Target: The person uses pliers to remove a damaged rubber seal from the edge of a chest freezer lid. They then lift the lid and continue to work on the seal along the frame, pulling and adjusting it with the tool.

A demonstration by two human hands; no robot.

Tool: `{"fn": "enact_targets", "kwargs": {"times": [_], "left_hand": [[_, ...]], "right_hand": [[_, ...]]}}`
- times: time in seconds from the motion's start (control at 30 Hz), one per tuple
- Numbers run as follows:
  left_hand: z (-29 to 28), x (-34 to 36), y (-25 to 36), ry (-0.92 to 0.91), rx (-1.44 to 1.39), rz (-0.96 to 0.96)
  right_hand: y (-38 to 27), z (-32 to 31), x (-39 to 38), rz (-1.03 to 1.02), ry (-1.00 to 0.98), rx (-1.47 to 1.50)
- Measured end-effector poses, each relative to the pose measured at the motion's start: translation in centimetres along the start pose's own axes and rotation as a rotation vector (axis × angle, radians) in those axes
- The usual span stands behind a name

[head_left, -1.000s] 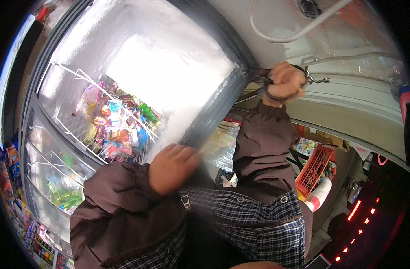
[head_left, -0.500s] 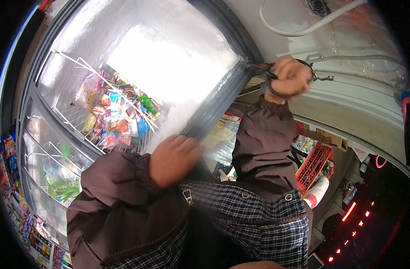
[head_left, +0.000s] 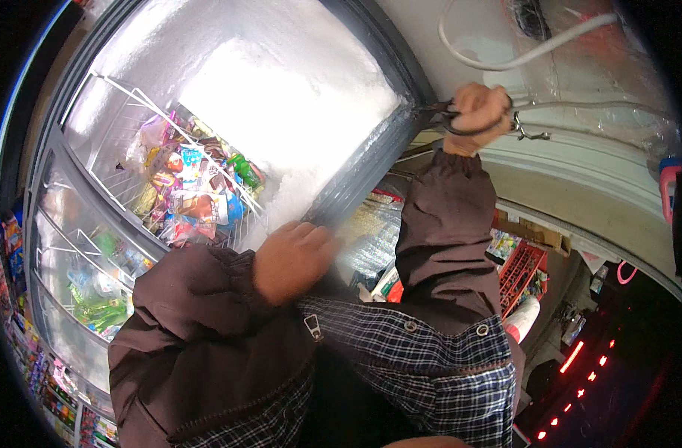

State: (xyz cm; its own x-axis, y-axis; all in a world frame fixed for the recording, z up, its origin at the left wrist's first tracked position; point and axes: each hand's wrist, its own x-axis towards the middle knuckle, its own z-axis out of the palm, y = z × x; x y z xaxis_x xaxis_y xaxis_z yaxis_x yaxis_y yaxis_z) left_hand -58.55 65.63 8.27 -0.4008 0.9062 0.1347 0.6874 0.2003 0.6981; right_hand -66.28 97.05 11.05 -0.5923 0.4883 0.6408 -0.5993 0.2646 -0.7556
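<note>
Raised at the upper right, my right hand (head_left: 477,119) is closed around dark-handled scissors (head_left: 447,113). Their dark blades point left, at the outer corner of the freezer's grey rim (head_left: 371,157). My left hand (head_left: 292,261) is over the near end of that rim, back upward. Its fingers are blurred and partly hidden, so I cannot tell whether they grip anything. Thick white frost (head_left: 281,97) coats the inside of the freezer. Beside the frost, a white wire basket (head_left: 132,95) holds several colourful wrapped packets (head_left: 199,179).
A sliding glass lid (head_left: 80,246) covers the freezer's near left part, with more packets below. A white cable (head_left: 505,63) loops at the upper right. Past my right sleeve stands a red crate (head_left: 521,275). A silvery sheet (head_left: 374,231) lies between my arms.
My right hand has shifted slightly left and up with the scissors, still by the rim's corner. The left hand has barely moved. The whole view has shifted a little.
</note>
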Motion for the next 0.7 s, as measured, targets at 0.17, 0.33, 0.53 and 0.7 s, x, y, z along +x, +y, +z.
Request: {"fn": "enact_targets", "kwargs": {"times": [0.17,0.33,0.53,0.7], "left_hand": [[0.0,-0.3,-0.1,-0.015,-0.002,0.000],[0.1,-0.3,-0.3,0.032,-0.005,0.016],[0.0,-0.4,-0.7,-0.004,-0.029,0.016],[-0.1,-0.6,-0.7,-0.022,-0.043,-0.013]], "right_hand": [[0.9,0.6,0.3,0.288,0.148,-0.241],[1.2,0.7,0.6,0.237,0.157,-0.113],[1.4,1.4,1.6,0.367,0.102,-0.169],[1.4,1.8,2.2,0.208,0.229,-0.087]]}}
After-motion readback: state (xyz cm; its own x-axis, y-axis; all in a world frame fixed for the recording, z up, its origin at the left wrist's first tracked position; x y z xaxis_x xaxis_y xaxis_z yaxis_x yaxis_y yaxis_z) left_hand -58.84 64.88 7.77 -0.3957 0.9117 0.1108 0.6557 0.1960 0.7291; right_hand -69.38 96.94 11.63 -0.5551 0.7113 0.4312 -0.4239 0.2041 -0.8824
